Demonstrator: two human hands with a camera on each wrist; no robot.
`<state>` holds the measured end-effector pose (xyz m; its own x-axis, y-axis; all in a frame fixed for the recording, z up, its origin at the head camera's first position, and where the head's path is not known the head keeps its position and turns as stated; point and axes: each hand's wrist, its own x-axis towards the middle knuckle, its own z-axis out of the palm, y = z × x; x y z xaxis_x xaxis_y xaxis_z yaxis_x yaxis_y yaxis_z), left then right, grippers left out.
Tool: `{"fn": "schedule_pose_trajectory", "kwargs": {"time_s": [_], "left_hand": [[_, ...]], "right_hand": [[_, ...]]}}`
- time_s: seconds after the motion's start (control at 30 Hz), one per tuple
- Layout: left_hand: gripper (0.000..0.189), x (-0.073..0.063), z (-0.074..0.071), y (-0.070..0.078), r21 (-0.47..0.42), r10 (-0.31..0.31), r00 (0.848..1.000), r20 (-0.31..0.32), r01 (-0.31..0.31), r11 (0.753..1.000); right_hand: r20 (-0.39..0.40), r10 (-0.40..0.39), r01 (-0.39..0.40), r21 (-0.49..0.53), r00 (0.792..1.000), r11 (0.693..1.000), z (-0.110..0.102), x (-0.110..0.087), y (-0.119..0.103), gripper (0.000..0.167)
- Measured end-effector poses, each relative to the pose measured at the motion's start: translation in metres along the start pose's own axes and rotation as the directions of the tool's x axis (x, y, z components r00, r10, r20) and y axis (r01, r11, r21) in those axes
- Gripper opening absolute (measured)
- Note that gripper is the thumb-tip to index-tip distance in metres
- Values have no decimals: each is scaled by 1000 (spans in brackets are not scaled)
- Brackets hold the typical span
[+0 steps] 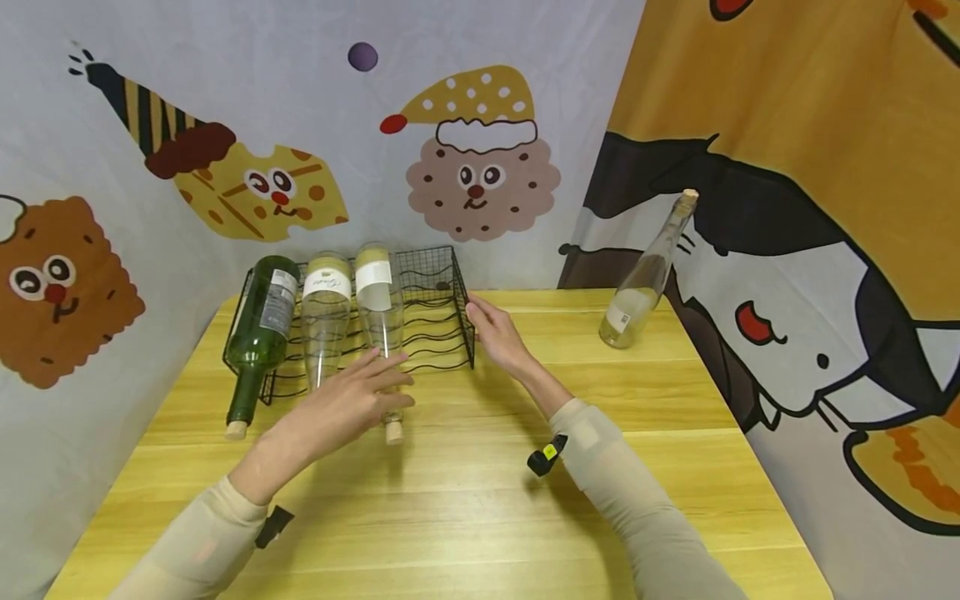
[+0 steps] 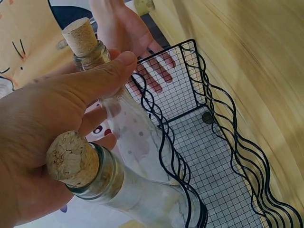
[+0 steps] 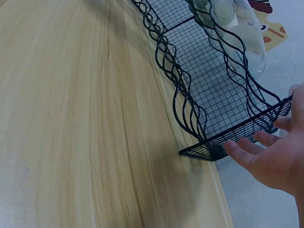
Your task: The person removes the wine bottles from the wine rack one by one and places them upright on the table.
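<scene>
A black wire rack (image 1: 427,271) holds a green glass bottle (image 1: 258,333) and two clear glass bottles, all lying neck toward me with corks in. My left hand (image 1: 345,408) reaches over the middle clear bottle (image 1: 327,321) to the neck of the rightmost clear bottle (image 1: 381,321). Its fingers look extended and spread over that neck; whether they press on it is unclear. In the left wrist view the thumb crosses the neck just below the cork (image 2: 80,37). My right hand (image 1: 501,335) touches the rack's right end panel (image 3: 237,135), fingers straight against the outer side of the mesh.
Another corked clear bottle (image 1: 637,296) stands upright at the table's back right. The wooden table (image 1: 480,500) ends at printed cloth walls (image 1: 300,50) behind and to the sides. In the rack, wavy wire slots (image 1: 435,337) lie right of the bottles.
</scene>
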<state>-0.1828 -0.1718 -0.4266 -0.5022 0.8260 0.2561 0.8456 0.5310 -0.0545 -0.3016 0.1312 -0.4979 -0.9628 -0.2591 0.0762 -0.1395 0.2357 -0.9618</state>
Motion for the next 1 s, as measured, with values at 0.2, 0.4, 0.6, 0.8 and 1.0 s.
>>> {"fn": "schedule_pose_trajectory", "kwargs": {"time_s": [0.2, 0.4, 0.6, 0.8, 1.0], "left_hand": [[52, 0, -2, 0, -15, -5, 1000, 0, 5, 1000], [50, -1, -3, -1, -45, 10, 999, -42, -12, 999], [56, 0, -5, -3, -68, 36, 994, -105, -44, 997], [59, 1, -9, -4, -82, 49, 989, -137, -61, 995], [58, 2, -14, -4, -104, 62, 984, -167, -80, 991]], "right_hand": [[-1, 10, -10, 8, 1000, 1000, 0, 1, 1, 63], [-2, 7, -7, 4, 1000, 1000, 0, 1, 1, 62], [-8, 3, -3, -2, 1000, 1000, 1, 1, 1, 63], [-1, 7, -7, -4, 1000, 1000, 0, 1, 0, 64], [1, 6, -6, -8, 1000, 1000, -1, 0, -2, 64]]}}
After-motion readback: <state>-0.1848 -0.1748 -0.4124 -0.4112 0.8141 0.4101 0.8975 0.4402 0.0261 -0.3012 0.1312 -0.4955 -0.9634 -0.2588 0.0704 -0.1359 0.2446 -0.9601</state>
